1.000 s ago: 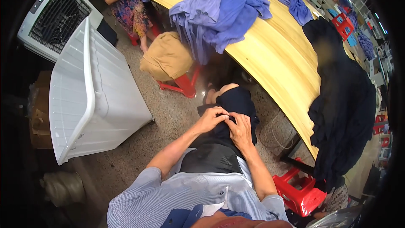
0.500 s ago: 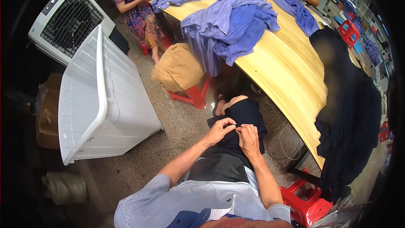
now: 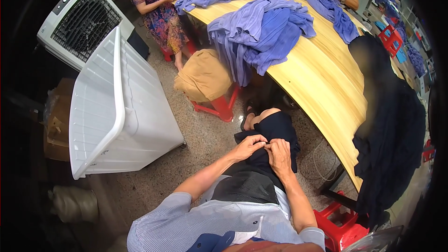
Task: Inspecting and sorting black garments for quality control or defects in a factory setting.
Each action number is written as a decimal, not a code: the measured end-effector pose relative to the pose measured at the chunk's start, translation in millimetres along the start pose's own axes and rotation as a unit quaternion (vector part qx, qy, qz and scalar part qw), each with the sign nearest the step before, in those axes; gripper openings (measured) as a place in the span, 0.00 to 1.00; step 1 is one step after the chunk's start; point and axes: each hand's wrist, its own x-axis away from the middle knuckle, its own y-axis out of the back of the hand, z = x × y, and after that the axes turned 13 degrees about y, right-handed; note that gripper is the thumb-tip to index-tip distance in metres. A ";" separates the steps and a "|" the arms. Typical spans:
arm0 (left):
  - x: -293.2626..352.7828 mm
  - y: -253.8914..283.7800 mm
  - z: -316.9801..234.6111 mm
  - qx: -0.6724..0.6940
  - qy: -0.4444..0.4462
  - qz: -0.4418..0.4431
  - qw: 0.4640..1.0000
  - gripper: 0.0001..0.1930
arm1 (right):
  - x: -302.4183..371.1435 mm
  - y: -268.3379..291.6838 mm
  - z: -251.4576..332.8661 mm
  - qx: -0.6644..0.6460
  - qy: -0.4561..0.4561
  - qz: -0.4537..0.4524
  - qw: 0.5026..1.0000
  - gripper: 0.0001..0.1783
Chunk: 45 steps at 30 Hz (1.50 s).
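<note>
Above my lap, my left hand (image 3: 250, 147) and my right hand (image 3: 280, 155) meet with thumbs and fingertips pinched together. Between them is a dark navy cloth (image 3: 280, 130), which drapes over my knees. Both hands seem to grip a small fold or edge of it; the exact bit is hidden by the fingers. A black mesh piece (image 3: 245, 187) lies across my waist, nearer my body than the hands.
A wooden table (image 3: 322, 88) curves along the right, bearing a purple cloth pile (image 3: 266, 30) and a black cloth heap (image 3: 392, 130). At left stand a white bin (image 3: 149, 112) and an air cooler (image 3: 84, 23). Red stools (image 3: 343, 226) and two people are nearby.
The whole view has shifted slightly, so things sit a little further right. My hands stay together at the dark cloth, with the left fingers slightly straighter.
</note>
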 end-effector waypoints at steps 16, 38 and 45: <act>5.3 -4.3 -0.1 -0.001 0.004 -0.006 1.000 0.12 | -1.6 14.1 -7.8 -0.088 -0.085 0.030 0.992 0.08; -2.5 -4.9 -0.8 -0.027 -0.054 -0.093 0.994 0.09 | -3.7 5.2 -5.1 -0.085 -0.098 -0.045 0.991 0.10; -0.4 -12.9 -6.3 -0.041 -0.058 -0.128 0.989 0.08 | -6.1 2.3 -9.5 -0.144 -0.174 -0.045 0.973 0.07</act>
